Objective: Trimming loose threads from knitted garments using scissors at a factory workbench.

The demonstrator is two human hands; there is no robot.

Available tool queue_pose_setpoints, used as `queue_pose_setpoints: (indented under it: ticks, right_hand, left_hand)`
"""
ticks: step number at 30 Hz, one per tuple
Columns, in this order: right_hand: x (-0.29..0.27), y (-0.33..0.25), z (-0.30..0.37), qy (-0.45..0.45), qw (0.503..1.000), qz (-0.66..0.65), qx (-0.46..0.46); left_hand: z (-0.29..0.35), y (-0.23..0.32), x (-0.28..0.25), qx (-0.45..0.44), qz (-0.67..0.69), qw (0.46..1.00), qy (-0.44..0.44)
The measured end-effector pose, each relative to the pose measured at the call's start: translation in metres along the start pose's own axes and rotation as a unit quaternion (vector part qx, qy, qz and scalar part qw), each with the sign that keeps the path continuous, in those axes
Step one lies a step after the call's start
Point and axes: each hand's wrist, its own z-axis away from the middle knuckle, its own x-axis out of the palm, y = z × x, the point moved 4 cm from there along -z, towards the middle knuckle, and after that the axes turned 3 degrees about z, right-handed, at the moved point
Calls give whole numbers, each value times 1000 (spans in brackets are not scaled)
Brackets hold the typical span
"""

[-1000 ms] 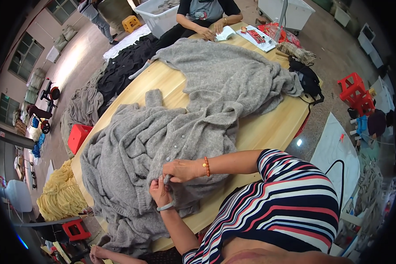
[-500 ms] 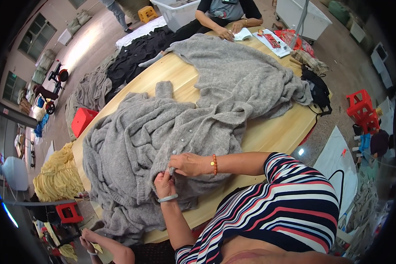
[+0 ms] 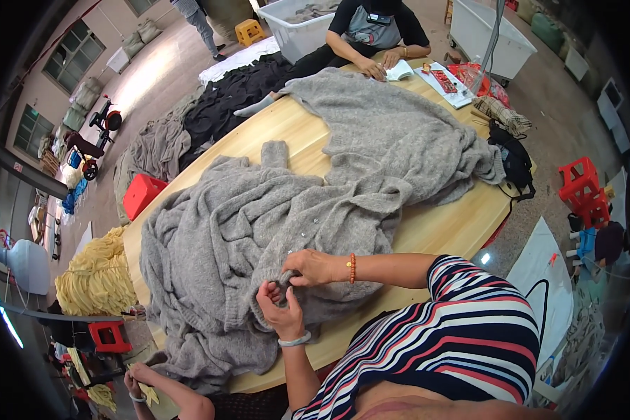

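A grey knit cardigan [image 3: 343, 224] with small shiny buttons along its front edge lies bunched on the wooden table [image 3: 427, 234]. My right hand [image 3: 309, 267], below an orange beaded bracelet, pinches the cardigan's edge near the lowest visible button. Close beside it, my left hand [image 3: 281, 315], with a pale bangle at the wrist, has its fingers curled at the same edge and its thumb lifted apart. A little of the grey knit shows between the two hands. Beyond lies another spread of grey knitwear [image 3: 406, 126].
Across the table a person [image 3: 381, 42] handles a small white booklet. Another person's hands [image 3: 143, 381] are at the lower left. Around the table are a yellow cloth bundle [image 3: 98, 273], a dark clothes pile [image 3: 224, 94], a red stool [image 3: 110, 337] and a black bag [image 3: 512, 154].
The whole view has shifted slightly right and down. My left thumb has parted from its fingers, and the gap between my hands has widened a little at the cardigan's edge.
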Motion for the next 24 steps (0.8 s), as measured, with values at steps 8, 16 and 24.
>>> queue_pose_setpoints:
  ticks: [8,16,24]
  right_hand:
    - [-1,-6,-2,-18,999,-27,14]
    - [3,-5,0,-51,998,-31,14]
    - [8,1,-6,-34,999,-4,32]
  left_hand:
    - [0,-66,4,-50,104,989,-93]
    - [13,-89,15,-128,97,986,-52]
    - [11,-99,30,-160,166,973,-6]
